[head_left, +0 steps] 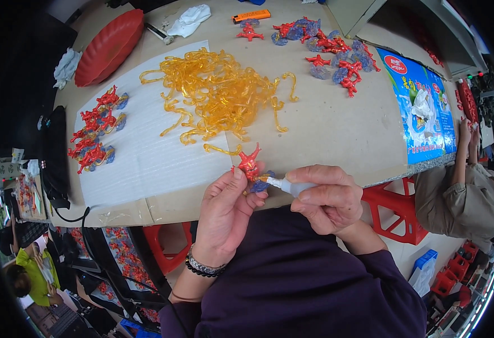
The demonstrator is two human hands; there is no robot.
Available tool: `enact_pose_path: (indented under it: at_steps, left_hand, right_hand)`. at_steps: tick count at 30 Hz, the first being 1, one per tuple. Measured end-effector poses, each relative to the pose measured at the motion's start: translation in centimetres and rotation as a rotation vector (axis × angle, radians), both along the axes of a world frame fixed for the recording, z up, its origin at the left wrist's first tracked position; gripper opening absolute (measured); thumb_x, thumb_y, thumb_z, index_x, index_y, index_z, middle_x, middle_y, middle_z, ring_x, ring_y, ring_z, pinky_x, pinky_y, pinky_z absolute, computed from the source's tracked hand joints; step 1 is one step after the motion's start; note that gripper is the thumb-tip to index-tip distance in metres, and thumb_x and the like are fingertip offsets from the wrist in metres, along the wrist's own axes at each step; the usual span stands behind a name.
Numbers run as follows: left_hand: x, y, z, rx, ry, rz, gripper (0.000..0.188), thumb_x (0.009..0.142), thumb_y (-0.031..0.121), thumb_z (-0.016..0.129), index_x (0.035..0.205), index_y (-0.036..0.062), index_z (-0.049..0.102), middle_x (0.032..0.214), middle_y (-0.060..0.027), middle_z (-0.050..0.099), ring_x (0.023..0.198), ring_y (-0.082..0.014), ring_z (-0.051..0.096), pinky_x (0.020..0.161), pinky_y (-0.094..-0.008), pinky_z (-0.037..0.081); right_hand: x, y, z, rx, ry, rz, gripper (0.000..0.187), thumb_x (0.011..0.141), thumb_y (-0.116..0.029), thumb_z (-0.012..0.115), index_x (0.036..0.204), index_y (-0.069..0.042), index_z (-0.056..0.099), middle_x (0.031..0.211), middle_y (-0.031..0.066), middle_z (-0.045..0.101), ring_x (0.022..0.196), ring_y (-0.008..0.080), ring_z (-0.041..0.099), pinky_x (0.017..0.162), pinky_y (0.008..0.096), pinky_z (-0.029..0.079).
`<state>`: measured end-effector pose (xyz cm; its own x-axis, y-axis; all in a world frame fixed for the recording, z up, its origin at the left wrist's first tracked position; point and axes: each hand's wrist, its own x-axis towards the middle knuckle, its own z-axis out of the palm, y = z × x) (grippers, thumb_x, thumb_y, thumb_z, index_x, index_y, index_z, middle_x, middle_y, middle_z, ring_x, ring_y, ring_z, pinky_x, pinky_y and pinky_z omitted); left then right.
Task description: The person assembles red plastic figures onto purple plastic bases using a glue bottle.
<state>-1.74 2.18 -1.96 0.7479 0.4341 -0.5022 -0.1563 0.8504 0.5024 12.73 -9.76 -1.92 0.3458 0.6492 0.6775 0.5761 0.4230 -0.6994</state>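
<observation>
Between the thumb and fingers of my left hand [227, 205] is a small red figurine [248, 164] on a translucent blue-purple base [260, 183]. My right hand [331, 197] grips a small whitish squeeze bottle [296, 187], its narrow nozzle pointing left at the figurine's base. The nozzle tip is at the base or very close to it; whether it touches I cannot tell. Just beyond the figurine lies one curved amber piece [223, 150]. Farther off is a heap of translucent yellow curly pieces [216, 90] on a white sheet [140, 183].
Rows of red-and-blue figurines stand at left [98, 129] and at the far right [337, 53]. A red fluted tray [110, 48], a crumpled tissue [189, 21] and an orange box cutter [251, 16] lie at the back. A blue printed sheet [402, 101] covers the right end. Other people work nearby.
</observation>
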Motion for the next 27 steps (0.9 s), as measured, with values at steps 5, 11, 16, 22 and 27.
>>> enact_pose_path:
  at_steps: [5, 11, 16, 22, 27]
  left_hand:
    - [-0.1, -0.1, -0.1, -0.005, -0.014, 0.002, 0.028, 0.095, 0.021, 0.054, 0.110, -0.0016, 0.060, 0.106, -0.0111, 0.064, 0.077, -0.0176, 0.060, 0.068, -0.0266, 0.051]
    - [-0.1, -0.1, -0.1, -0.009, -0.018, 0.012, 0.027, 0.095, 0.020, 0.056, 0.109, -0.0022, 0.061, 0.104, -0.0107, 0.065, 0.077, -0.0172, 0.060, 0.069, -0.0264, 0.051]
    - [0.0, -0.2, -0.1, -0.017, -0.017, 0.017, 0.026, 0.095, 0.019, 0.056, 0.108, -0.0025, 0.061, 0.102, -0.0101, 0.065, 0.076, -0.0158, 0.060, 0.067, -0.0257, 0.052]
    - [0.1, -0.1, 0.1, -0.050, -0.020, 0.019, 0.025, 0.094, 0.018, 0.056, 0.108, -0.0031, 0.060, 0.099, -0.0088, 0.065, 0.077, -0.0134, 0.061, 0.065, -0.0252, 0.053]
    - [-0.2, 0.2, -0.1, -0.096, -0.050, 0.043, 0.028, 0.095, 0.020, 0.056, 0.110, -0.0034, 0.059, 0.102, -0.0091, 0.064, 0.077, -0.0160, 0.056, 0.066, -0.0252, 0.050]
  right_hand:
    - [0.0, 0.2, 0.0, 0.014, -0.031, -0.010, 0.029, 0.069, -0.003, 0.078, 0.090, -0.006, 0.059, 0.097, 0.0162, 0.066, 0.077, 0.0260, 0.069, 0.059, 0.0297, 0.055]
    - [-0.1, 0.2, -0.1, 0.016, -0.042, -0.009, 0.030, 0.069, -0.003, 0.079, 0.091, -0.006, 0.059, 0.096, 0.0163, 0.066, 0.076, 0.0266, 0.069, 0.057, 0.0297, 0.054]
    - [0.1, 0.0, 0.6, -0.063, -0.256, -0.003, 0.025, 0.064, -0.003, 0.075, 0.085, -0.006, 0.062, 0.096, 0.0160, 0.066, 0.056, 0.0180, 0.060, 0.044, 0.0258, 0.046]
    - [-0.4, 0.4, 0.5, 0.099, -0.523, -0.081, 0.023, 0.063, -0.006, 0.073, 0.082, -0.007, 0.063, 0.095, 0.0168, 0.064, 0.048, 0.0119, 0.048, 0.037, 0.0221, 0.035]
    - [0.7, -0.7, 2.2, -0.055, -0.396, -0.053, 0.030, 0.065, -0.004, 0.076, 0.092, -0.006, 0.061, 0.097, 0.0175, 0.064, 0.054, 0.0143, 0.053, 0.046, 0.0241, 0.042]
